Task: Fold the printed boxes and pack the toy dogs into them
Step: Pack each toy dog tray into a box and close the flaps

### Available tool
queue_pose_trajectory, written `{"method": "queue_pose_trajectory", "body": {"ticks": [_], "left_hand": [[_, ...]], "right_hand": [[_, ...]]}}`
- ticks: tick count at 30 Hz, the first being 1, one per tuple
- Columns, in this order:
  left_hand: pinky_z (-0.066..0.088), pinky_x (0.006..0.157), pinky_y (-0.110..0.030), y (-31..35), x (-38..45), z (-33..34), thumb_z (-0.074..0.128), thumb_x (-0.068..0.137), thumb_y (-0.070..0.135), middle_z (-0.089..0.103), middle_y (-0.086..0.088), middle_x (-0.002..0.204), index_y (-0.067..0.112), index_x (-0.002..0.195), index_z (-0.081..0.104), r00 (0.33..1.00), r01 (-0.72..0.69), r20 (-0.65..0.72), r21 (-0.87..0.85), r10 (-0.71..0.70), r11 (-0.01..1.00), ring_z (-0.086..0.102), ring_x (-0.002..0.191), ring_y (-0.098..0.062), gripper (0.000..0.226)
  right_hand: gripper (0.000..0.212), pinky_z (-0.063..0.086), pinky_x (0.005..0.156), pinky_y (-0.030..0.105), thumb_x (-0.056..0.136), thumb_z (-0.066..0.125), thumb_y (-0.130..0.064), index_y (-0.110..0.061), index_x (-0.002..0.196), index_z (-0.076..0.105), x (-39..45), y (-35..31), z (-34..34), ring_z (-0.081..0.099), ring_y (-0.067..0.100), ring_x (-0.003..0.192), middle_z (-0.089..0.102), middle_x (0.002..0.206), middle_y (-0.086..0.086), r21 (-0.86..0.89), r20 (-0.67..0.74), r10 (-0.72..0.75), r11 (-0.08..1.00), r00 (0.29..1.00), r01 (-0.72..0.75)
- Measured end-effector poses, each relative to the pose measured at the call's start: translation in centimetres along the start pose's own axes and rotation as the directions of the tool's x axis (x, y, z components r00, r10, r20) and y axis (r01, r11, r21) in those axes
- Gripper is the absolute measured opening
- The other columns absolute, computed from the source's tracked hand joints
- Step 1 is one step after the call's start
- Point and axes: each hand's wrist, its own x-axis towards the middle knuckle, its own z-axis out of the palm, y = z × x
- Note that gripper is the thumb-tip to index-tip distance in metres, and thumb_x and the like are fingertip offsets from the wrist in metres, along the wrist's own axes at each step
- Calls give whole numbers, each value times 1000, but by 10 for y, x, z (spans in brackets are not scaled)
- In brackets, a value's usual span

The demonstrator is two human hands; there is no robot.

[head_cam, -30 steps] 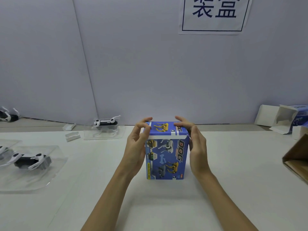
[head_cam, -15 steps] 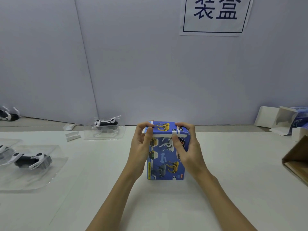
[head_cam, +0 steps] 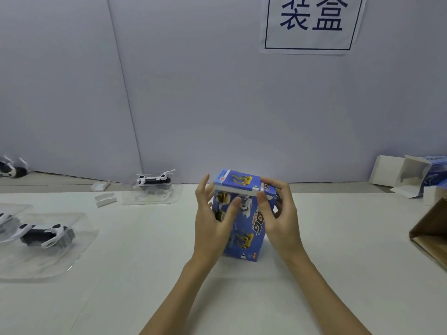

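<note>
Tipping is the big change here: half a second back the blue printed box (head_cam: 242, 213) stood square on its base with both hands pinching the top flap shut, and now it leans over to the left with its top tilted up off level, so only the bottom edge seems to meet the tabletop (head_cam: 150, 274) around the middle. The left hand (head_cam: 212, 221) has loosened off, fingers spread and mostly straight, thumb laid across the front panel, more steadying than gripping. The right hand (head_cam: 278, 213) wraps the right side, thumb pressing the lid's front edge, fingers curled behind. Lid looks closed, so my read is this one's done and it's being picked up or turned to set aside, probably toward the right edge, where an open brown carton (head_cam: 430, 235) sits. Still plenty left though: a toy dog in a clear tray (head_cam: 46, 235) near the left edge, another tray with a dog (head_cam: 152, 187) toward the far side, and unfolded boxes (head_cam: 406, 175) at the far right corner.
</note>
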Motion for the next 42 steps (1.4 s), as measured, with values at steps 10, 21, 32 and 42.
{"method": "queue_pose_trajectory", "body": {"ticks": [10, 21, 32, 42], "left_hand": [[34, 116, -50, 0, 12, -18, 72, 69, 81, 39, -2, 154, 10, 162, 22, 906, -423, 248, 576, 344, 699, 39, 137, -20, 126], [26, 118, -61, -7, 16, -30, 85, 68, 69, 31, -1, 161, 28, 158, 24, 802, -594, 455, 540, 387, 596, 29, 148, -21, 116], [33, 109, -67, -3, 14, -24, 85, 72, 68, 30, -11, 160, 38, 137, 49, 733, -678, 485, 581, 478, 450, 36, 145, -34, 80], [35, 108, -66, -6, 14, -25, 82, 74, 68, 30, -12, 160, 38, 138, 52, 709, -696, 486, 595, 510, 401, 36, 145, -34, 77]], "right_hand": [[33, 62, 68, 25, 93, 69, -44, -24, 114, 55, -6, 4, 8, 70, 20, 116, 72, 117, -3, 199, -3, 217, 957, 976, -212], [38, 65, 77, 41, 94, 59, -39, -22, 126, 50, 0, 6, -2, 72, 25, 110, 71, 118, 2, -19, 86, 152, 988, 985, -151], [52, 65, 78, 38, 100, 51, -35, -37, 152, 47, -1, 3, -2, 66, 24, 122, 60, 135, 4, -118, 201, 128, 987, 971, -106], [49, 66, 79, 44, 102, 50, -30, -34, 151, 49, -2, 2, -3, 66, 23, 123, 64, 135, 5, -95, 216, 107, 992, 971, -88]]}}
